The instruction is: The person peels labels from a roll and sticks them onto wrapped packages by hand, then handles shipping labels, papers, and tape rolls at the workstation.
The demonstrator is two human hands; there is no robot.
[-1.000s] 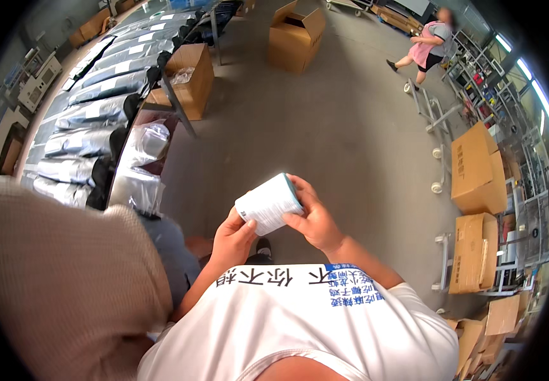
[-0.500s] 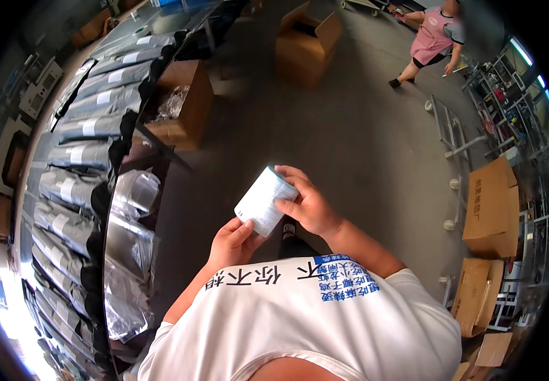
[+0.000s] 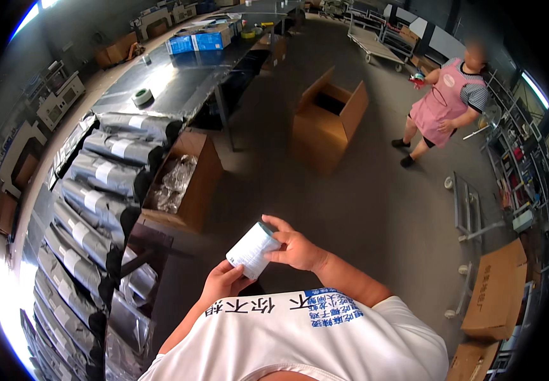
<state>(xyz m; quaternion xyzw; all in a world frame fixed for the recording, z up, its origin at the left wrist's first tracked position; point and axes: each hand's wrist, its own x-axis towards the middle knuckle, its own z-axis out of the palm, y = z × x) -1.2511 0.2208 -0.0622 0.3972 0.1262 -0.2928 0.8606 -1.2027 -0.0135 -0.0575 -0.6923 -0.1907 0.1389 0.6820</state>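
Between my two hands, in front of my chest, is a tilted white roll of labels point(image 3: 247, 255) with a bluish-green edge at its upper end. My left hand point(image 3: 222, 280) grips the lower end, its thumb on the side. My right hand point(image 3: 294, 249) is closed around the upper end, with the thumb across the near face and fingers over the rim. To the left, several dark grey wrapped bundles point(image 3: 90, 198) with white labels lie in a row on the long table point(image 3: 112, 95).
An open carton point(image 3: 214, 174) holding clear plastic stands by the table. Another open carton point(image 3: 322, 136) is ahead on the floor. A person in a pink apron point(image 3: 442, 98) stands at the far right, near a metal cart point(image 3: 468, 206). Brown cardboard point(image 3: 493, 289) leans at the right.
My view has tipped up, so the roll and hands sit lower in the picture and more of the table shows. Both hands keep hold of the roll.
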